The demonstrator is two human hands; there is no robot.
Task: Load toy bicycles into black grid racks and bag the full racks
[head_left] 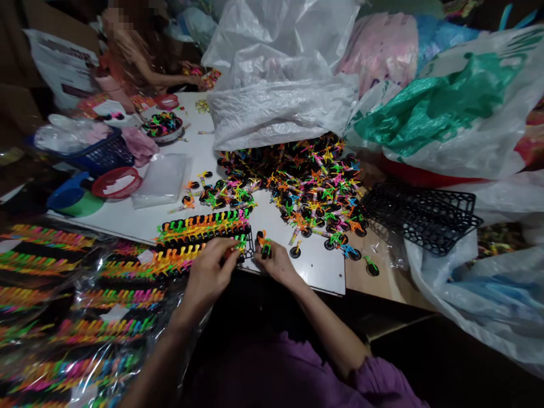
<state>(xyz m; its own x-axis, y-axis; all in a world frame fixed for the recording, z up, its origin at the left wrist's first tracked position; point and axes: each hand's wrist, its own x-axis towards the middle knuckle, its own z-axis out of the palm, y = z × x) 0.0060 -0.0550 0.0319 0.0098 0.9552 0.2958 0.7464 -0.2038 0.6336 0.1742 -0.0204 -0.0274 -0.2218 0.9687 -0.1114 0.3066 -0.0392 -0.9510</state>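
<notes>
Two rows of small bright plastic toy bicycles (199, 224) with black wheels stand in a black lattice tray (249, 245) at the table's front edge. My left hand (212, 271) is closed at the tray's right part, its fingertips pinching a toy bicycle that they mostly hide. Just right of the tray, my right hand (278, 264) curls around a few loose toy bicycles (266, 246), orange and green ones showing. Beyond both hands, a large heap of toy bicycles (314, 181) spills out from under a white plastic sack (280, 113).
Stacked black lattice trays (420, 212) lie at the right. Wrapped filled trays (114, 311) cover the lower left. Clear bags (164, 178), a red basket (117, 182) and a blue basket (102, 153) sit on the left. Another person (144, 62) works at the far left.
</notes>
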